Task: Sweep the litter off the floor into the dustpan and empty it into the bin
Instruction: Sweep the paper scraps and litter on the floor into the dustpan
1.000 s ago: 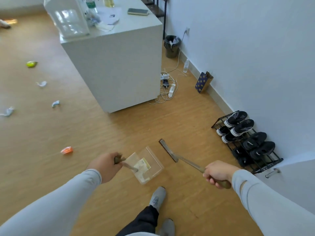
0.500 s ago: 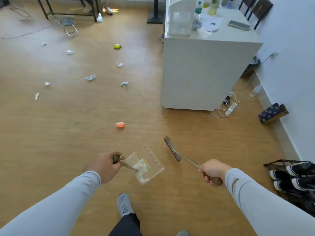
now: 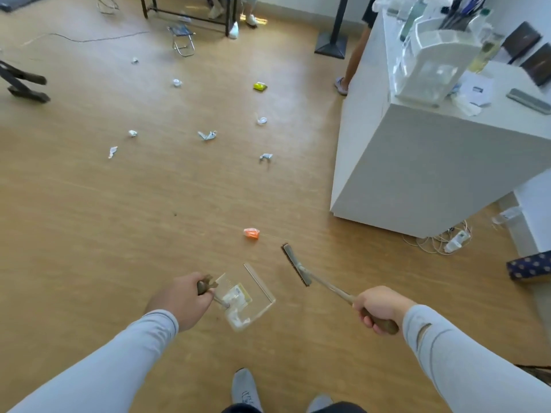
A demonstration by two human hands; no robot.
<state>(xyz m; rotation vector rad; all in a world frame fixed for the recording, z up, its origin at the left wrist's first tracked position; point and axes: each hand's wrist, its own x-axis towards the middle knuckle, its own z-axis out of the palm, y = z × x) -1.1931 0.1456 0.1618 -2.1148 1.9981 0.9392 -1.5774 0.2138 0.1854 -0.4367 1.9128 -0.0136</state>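
My left hand (image 3: pixel 180 302) grips the brown handle of a clear plastic dustpan (image 3: pixel 262 289), held low over the wooden floor with some white and yellow scraps inside. My right hand (image 3: pixel 377 308) is shut on the brown handle of a small brush (image 3: pixel 296 268) whose head points forward, to the right of the dustpan. An orange wrapper (image 3: pixel 251 233) lies just ahead of both tools. Farther out are several white crumpled papers, such as one (image 3: pixel 207 135), and a yellow-green piece (image 3: pixel 260 86). No bin is in view.
A white cabinet (image 3: pixel 423 174) stands on the right, with cables and a power strip (image 3: pixel 453 241) at its base. A person's leg (image 3: pixel 350 64) is behind it. A small folding stool (image 3: pixel 182 40) and table legs are at the far end. A patterned bag (image 3: pixel 529 265) lies at right.
My view has swung left, away from the shoe rack and the black bin by the wall, toward the littered floor. The orange wrapper now lies right ahead of the tools. Both hands keep their grips.
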